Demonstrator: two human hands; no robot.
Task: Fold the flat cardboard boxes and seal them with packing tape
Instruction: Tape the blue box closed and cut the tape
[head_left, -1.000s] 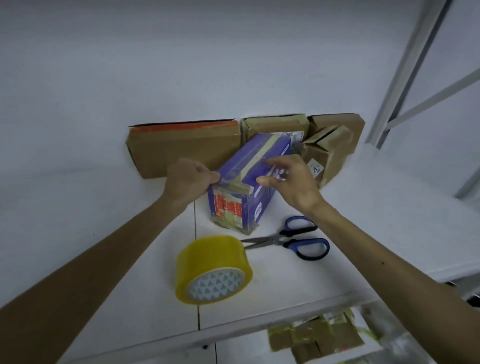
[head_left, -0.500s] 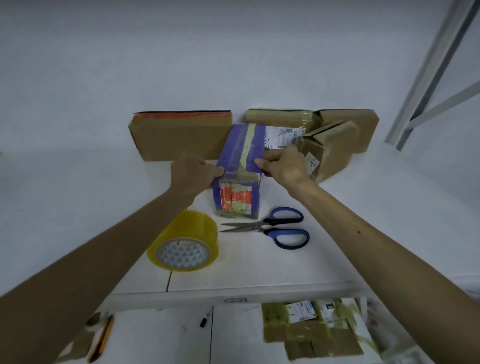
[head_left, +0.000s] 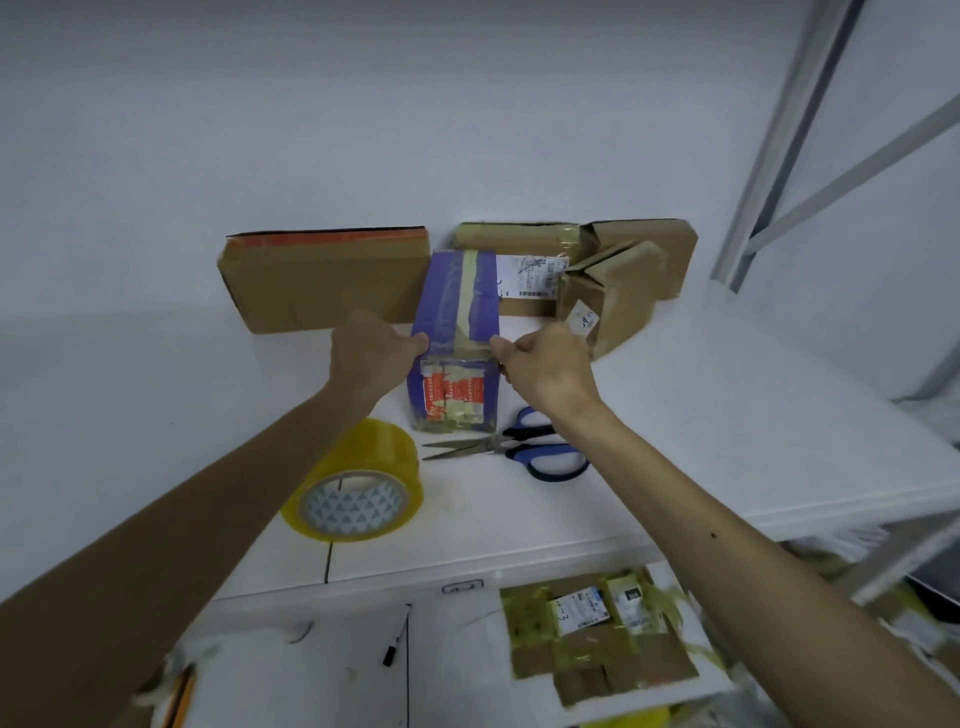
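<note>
A purple cardboard box (head_left: 457, 306) with a yellowish tape strip along its top stands on the white shelf (head_left: 675, 441), its red-labelled end facing me. My left hand (head_left: 371, 358) grips its near left top edge and my right hand (head_left: 545, 364) grips its near right top edge. A yellow roll of packing tape (head_left: 358, 488) lies in front of the box to the left. Blue-handled scissors (head_left: 519, 449) lie just in front of it, blades pointing left.
Brown boxes lean on the back wall: a flat one (head_left: 322, 280) at the left, a labelled one (head_left: 519, 260) and a taped small one (head_left: 608, 296) at the right. A lower shelf holds flattened cardboard (head_left: 597, 639) and a marker (head_left: 395, 644). A metal rack frame (head_left: 769, 145) rises at the right.
The purple box has turned from slanting to lie straight, end towards me. My right hand slid from its top to the near right edge. The view has tilted down, showing the lower shelf.
</note>
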